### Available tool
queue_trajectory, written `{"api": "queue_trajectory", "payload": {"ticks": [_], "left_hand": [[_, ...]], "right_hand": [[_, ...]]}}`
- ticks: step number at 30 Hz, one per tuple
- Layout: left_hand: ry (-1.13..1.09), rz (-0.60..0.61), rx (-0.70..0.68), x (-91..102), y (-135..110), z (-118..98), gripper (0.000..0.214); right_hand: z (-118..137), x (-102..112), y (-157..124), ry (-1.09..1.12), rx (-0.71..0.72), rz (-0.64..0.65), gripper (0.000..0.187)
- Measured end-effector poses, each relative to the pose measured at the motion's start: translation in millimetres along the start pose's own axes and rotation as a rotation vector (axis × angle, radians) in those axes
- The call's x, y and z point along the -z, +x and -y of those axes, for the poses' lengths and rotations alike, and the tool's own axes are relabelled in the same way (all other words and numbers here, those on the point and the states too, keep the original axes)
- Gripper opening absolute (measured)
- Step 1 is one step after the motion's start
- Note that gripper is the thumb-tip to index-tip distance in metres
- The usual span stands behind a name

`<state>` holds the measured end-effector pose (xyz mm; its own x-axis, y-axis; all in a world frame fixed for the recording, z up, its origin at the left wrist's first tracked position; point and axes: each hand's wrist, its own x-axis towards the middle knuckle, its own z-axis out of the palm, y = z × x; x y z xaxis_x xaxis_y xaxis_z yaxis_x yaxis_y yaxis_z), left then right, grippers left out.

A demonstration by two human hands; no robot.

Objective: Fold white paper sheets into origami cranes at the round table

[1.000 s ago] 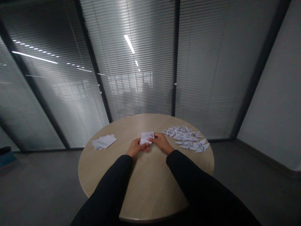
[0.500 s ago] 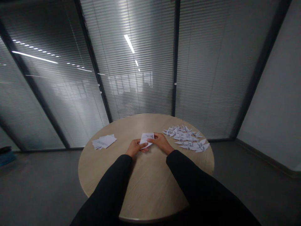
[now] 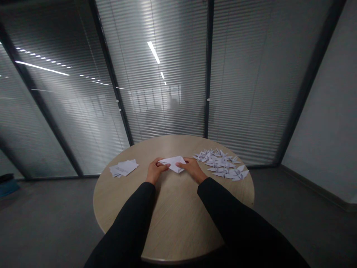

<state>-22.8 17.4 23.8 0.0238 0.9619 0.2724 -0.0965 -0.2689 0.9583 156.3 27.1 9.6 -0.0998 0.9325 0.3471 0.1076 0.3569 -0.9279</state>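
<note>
A partly folded sheet of white paper is held between my two hands above the middle of the round table. My left hand pinches its left corner, thumb on top. On the other side, my right hand grips the right part with the thumb pressed on the paper. Creases cross its face, and it spreads wide with a point toward me. The fingers under the paper are hidden.
On the round wooden table, a few loose white paper sheets lie at the left. Many folded paper cranes are grouped at the right. Behind stands a glass partition with blinds. A blue bin is on the floor, far left.
The paper has gone from a compact, roughly square shape to a wider, opened one. My left hand has shifted slightly left and up; my right hand has barely moved.
</note>
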Motion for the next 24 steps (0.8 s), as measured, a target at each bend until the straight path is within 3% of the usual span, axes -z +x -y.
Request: {"api": "queue_trajectory", "payload": {"ticks": [5,15,24], "left_hand": [[-0.039,0.013,-0.062,-2.2,-1.1,-1.0,0.033],[-0.193,0.071,0.056,0.3,4.1,8.9,0.040],[-0.179,-0.011,0.045,-3.7,0.1,8.4,0.037]], "right_hand": [[-2.2,-1.0,-0.8,0.006,-0.055,0.074,0.042],[1.5,-1.3,-5.0,0.090,-0.098,0.155,0.044],[8.5,-3.2,-9.4,0.092,-0.102,0.180,0.044]]}}
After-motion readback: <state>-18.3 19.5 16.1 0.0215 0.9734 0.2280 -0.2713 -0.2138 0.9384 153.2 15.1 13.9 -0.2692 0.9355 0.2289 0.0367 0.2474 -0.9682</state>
